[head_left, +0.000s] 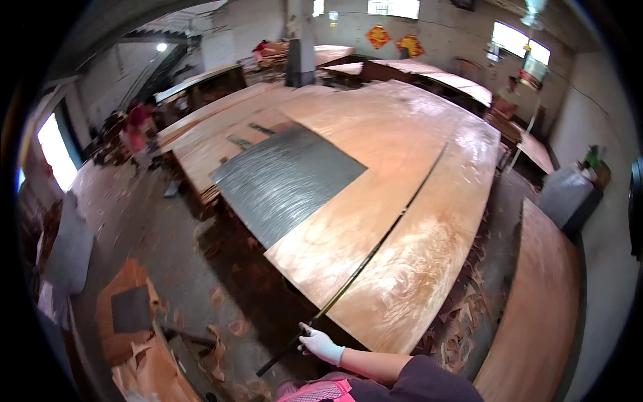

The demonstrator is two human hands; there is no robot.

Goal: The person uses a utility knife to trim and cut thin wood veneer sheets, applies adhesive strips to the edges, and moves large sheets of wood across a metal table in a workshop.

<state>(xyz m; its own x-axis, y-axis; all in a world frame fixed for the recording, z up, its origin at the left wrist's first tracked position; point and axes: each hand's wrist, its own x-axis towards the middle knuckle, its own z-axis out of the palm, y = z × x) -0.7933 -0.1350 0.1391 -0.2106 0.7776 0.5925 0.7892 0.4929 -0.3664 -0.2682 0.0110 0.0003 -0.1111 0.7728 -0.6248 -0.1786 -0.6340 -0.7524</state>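
My right hand (321, 344), in a white glove, is closed round a long thin dark pole (370, 256) near its lower end. The pole slants away from me over a broad stack of pale reddish wood veneer sheets (382, 295). Whether its far end rests on the top sheet or hovers above it, I cannot tell. To the left of the pole, a dark grey sheet (288, 177) with a streaked sheen lies on the stack. My left hand is out of the picture.
Torn veneer scraps (154, 362) litter the floor at the lower left. A long veneer panel (536, 308) stands on the right, near a wall. Two people (139, 127) (507, 99) are farther back, beside other stacks. A pillar (301, 43) rises behind the big stack.
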